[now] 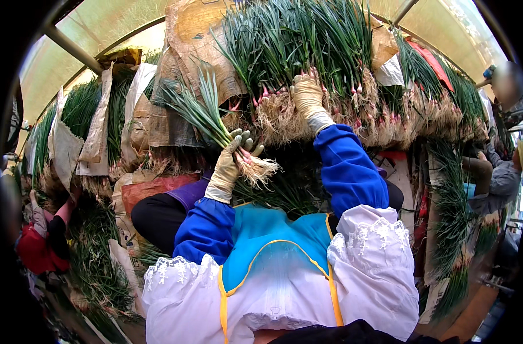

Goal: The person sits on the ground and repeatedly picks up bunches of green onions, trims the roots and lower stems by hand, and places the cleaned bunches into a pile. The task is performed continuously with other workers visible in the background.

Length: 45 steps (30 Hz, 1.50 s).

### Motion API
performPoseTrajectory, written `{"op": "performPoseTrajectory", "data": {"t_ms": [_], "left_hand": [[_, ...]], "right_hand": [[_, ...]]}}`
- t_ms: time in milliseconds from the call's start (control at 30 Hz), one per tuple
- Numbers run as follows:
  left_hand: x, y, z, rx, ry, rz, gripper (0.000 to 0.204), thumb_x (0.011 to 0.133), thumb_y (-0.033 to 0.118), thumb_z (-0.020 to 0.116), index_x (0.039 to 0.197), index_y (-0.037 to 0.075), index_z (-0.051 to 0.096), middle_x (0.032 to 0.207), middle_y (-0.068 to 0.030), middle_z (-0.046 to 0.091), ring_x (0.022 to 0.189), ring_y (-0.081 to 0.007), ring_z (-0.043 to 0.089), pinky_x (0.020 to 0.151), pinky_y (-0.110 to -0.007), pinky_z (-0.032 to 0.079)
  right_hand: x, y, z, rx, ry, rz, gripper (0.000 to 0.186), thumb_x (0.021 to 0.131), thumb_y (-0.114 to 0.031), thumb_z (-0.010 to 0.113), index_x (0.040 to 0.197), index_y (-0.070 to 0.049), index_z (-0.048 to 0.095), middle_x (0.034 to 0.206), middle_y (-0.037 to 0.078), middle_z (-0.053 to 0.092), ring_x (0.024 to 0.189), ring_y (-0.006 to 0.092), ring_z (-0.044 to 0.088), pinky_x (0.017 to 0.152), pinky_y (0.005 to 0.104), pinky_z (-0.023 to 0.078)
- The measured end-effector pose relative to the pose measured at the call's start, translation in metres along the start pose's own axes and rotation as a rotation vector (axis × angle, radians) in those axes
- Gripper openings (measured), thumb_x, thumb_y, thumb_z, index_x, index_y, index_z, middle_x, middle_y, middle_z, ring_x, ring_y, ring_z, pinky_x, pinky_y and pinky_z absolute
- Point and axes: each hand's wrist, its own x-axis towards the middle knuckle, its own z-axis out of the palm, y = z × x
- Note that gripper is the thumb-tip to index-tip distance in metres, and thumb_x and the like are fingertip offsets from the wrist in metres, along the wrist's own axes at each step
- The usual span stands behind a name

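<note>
Two gloved hands busy: left hand point(230, 166) clamps a small bunch of green scallions point(215, 123) below-left of the big stacked green onion pile point(307, 63); right hand point(307, 94) grips into its roots. Best pull few stalks, roots aligned.

Scallion pile point(307, 40) tops cropped (upper edge)

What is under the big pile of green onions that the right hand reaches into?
Under the pile of green onions, brown sacking shows; the right hand covers some roots.

Translucent greenhouse roof point(89, 23) on metal poles point(72, 49), daylit.
</note>
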Motion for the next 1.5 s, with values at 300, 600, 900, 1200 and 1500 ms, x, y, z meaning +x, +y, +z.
{"op": "performPoseTrajectory", "data": {"t_ms": [300, 600, 900, 1200, 1500], "left_hand": [[0.001, 0.003, 0.032, 0.382, 0.059, 0.079, 0.013, 0.085, 0.012, 0.057, 0.096, 0.005, 0.056, 0.094, -0.0096, 0.062, 0.067, -0.0158, 0.059, 0.058, -0.030, 0.052], [0.005, -0.029, 0.013, 0.319, 0.057, 0.024, 0.006, 0.080, 0.004, 0.059, 0.079, -0.001, 0.058, 0.064, -0.0113, 0.060, 0.051, -0.0189, 0.058, 0.048, -0.028, 0.049], [-0.010, -0.021, 0.008, 0.601, 0.080, 0.163, 0.009, 0.079, 0.004, 0.060, 0.079, 0.005, 0.052, 0.063, -0.0106, 0.058, 0.045, -0.0194, 0.056, 0.038, -0.028, 0.044], [-0.021, -0.016, -0.028, 0.121, -0.075, -0.074, 0.028, 0.087, 0.013, 0.052, 0.114, 0.005, 0.047, 0.104, -0.0118, 0.060, 0.081, -0.0214, 0.062, 0.072, -0.038, 0.053], [0.003, -0.048, -0.046, 0.312, 0.240, 0.012, 0.018, 0.084, 0.025, 0.059, 0.082, 0.007, 0.059, 0.061, 0.0004, 0.055, 0.044, -0.0093, 0.046, 0.040, -0.021, 0.036]], "right_hand": [[-0.094, -0.051, -0.109, 0.553, -0.306, -0.052, 0.033, 0.086, -0.039, 0.049, 0.089, -0.006, 0.054, 0.068, 0.015, 0.060, 0.064, 0.0306, 0.060, 0.059, 0.0413, 0.046], [-0.117, -0.064, -0.081, 1.016, -0.565, 0.017, 0.044, 0.086, -0.048, 0.048, 0.090, -0.005, 0.057, 0.065, 0.006, 0.056, 0.056, 0.0113, 0.049, 0.053, 0.0278, 0.042], [-0.147, -0.104, -0.052, 0.798, -0.103, 0.141, 0.026, 0.086, -0.028, 0.050, 0.085, -0.003, 0.056, 0.076, 0.020, 0.059, 0.073, 0.0374, 0.057, 0.064, 0.0420, 0.046], [-0.150, -0.074, -0.062, 1.357, -0.941, 0.273, 0.042, 0.084, -0.043, 0.052, 0.101, -0.005, 0.057, 0.077, 0.007, 0.060, 0.071, 0.0132, 0.055, 0.063, 0.0283, 0.046], [-0.150, -0.140, -0.022, 2.009, -0.563, 0.959, 0.027, 0.087, -0.040, 0.041, 0.094, -0.018, 0.054, 0.079, 0.002, 0.050, 0.061, 0.0235, 0.047, 0.048, 0.0368, 0.040]]}}
